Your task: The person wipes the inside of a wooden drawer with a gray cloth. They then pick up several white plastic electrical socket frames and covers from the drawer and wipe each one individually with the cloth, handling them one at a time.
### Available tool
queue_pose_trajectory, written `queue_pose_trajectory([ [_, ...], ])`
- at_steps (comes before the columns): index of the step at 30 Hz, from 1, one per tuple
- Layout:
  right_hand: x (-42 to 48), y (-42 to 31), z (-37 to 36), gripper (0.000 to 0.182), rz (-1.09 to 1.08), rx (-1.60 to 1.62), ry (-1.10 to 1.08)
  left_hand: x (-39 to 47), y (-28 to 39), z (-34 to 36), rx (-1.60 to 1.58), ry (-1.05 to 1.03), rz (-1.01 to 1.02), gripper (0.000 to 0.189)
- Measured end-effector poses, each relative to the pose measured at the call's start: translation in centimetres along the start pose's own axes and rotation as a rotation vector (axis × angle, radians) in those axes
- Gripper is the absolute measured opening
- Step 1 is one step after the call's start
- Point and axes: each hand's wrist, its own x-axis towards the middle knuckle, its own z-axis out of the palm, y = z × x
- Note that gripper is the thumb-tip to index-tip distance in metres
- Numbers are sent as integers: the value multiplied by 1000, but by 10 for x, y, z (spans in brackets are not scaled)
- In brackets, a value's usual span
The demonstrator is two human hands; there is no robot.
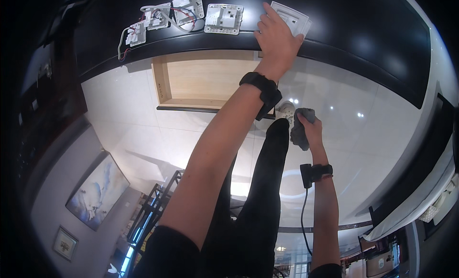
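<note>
My left hand (pixel 277 41) spans a white wall plate (pixel 294 20) on a glossy black tabletop (pixel 344 23). Its fingers lie along the plate's left side and the thumb is at the lower right edge; the hand covers part of the plate. Lower down, in front of my leg and above the floor, my right hand (pixel 312 129) grips a crumpled grey cloth (pixel 299 136). Left of the plate on the table lies another white wall plate (pixel 224 19), back side up. Beyond it are several white electrical modules (pixel 187 9) joined by red, blue and white wires.
An open wooden drawer (pixel 208 75) juts out below the table edge. A shoe (pixel 285 111) stands on the tiled floor beside it. From the black device (pixel 306 174) on my right wrist hangs a cable (pixel 303 213). Pale bedding or upholstery (pixel 412 213) borders the right side.
</note>
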Motion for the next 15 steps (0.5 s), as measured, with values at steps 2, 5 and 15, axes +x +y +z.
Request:
queue_pose_trajectory([
  [2,7,10,-2,30,-13,47,-30,3,-5,3,9,9,25,97],
  [5,3,-2,-7,28,-6,111,-93,7,-12,-1,26,57,87,97],
  [15,-62,-89,-35,44,22,550,-536,-78,-60,-140,-154,-498,636,79],
])
